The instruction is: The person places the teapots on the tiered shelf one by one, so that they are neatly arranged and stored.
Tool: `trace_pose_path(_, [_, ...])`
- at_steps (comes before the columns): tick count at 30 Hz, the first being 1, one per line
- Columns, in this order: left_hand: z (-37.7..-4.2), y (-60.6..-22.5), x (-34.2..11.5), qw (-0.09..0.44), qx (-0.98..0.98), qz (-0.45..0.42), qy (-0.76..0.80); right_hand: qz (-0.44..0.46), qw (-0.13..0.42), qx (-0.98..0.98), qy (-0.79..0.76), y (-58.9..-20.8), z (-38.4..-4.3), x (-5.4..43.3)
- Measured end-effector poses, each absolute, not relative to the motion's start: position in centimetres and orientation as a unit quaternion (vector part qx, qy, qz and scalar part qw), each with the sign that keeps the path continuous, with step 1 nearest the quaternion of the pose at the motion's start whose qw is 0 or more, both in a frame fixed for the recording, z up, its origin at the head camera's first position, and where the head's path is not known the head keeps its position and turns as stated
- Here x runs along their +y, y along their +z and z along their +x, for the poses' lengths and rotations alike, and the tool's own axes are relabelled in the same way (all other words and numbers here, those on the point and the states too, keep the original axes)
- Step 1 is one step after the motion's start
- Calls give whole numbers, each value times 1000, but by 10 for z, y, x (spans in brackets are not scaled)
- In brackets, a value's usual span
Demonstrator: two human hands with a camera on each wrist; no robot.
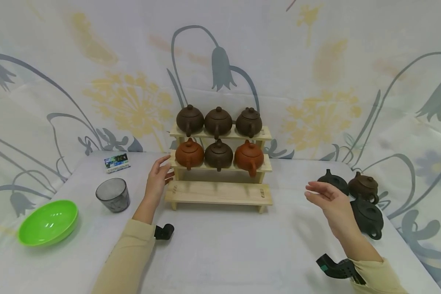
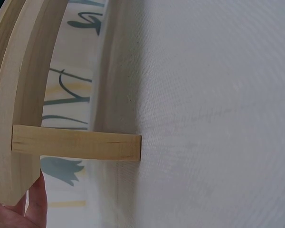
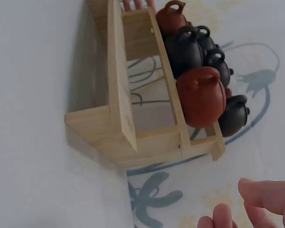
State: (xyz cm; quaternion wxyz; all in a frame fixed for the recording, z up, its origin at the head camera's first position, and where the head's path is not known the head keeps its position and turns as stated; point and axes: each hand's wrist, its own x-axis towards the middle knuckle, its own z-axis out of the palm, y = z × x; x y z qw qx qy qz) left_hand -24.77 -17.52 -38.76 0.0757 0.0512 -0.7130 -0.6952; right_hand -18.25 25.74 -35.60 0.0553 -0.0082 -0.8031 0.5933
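Note:
My left hand (image 1: 157, 179) is at the left side of a three-tier wooden stand (image 1: 220, 192), fingers against its left end near the middle shelf. In the left wrist view, its fingers (image 2: 37, 202) show beside the end of a wooden shelf (image 2: 26, 71). The middle shelf carries a reddish teapot (image 1: 189, 154), a dark brown teapot (image 1: 218, 155) and another reddish teapot (image 1: 248, 156). Three dark brown teapots (image 1: 218, 121) line the top shelf; the bottom one is bare. My right hand (image 1: 334, 210) hovers at the right, fingers loosely bent and holding nothing, partly overlapping a black teapot (image 1: 333, 180).
Beside that black teapot are a brown teapot (image 1: 364, 187) and another black teapot (image 1: 368, 218). At the left stand a green bowl (image 1: 47, 223), a grey glass (image 1: 113, 195) and a small patterned packet (image 1: 116, 162). A floral cloth (image 1: 220, 49) hangs behind the white table.

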Motion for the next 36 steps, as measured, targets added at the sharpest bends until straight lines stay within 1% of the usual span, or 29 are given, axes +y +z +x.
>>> trace_pose_path(2, [-248,-388,-175,76,-713,50,-695,-14,59,-801,595,-372,-189,275])
trace_pose_path(6, [-248,-388,-175,76,-714,49,-694,-16,81,-789,609,-415,-207,317])
trace_pose_path(9, [-248,-388,-175,78,-715,50,-693,-12,92,-777,623,-432,-210,339])
trace_pose_path(11, [-248,-388,-175,79,-714,51,-694,-18,102,-757,645,-430,-205,343])
trace_pose_path(14, [-249,-388,-175,79,-714,51,-694,-38,98,-747,657,-416,-190,343])
trace_pose_path(17, [-249,-388,-175,79,-712,51,-696,-59,103,-731,672,-410,-179,345])
trace_pose_path(26, [-248,-388,-175,81,-713,45,-695,-63,131,-688,711,-442,-171,387])
trace_pose_path(30, [-248,-388,-174,83,-713,46,-694,-68,138,-675,722,-444,-166,396])
trace_pose_path(36, [-247,-387,-174,81,-713,52,-694,-101,140,-663,728,-443,-156,405])
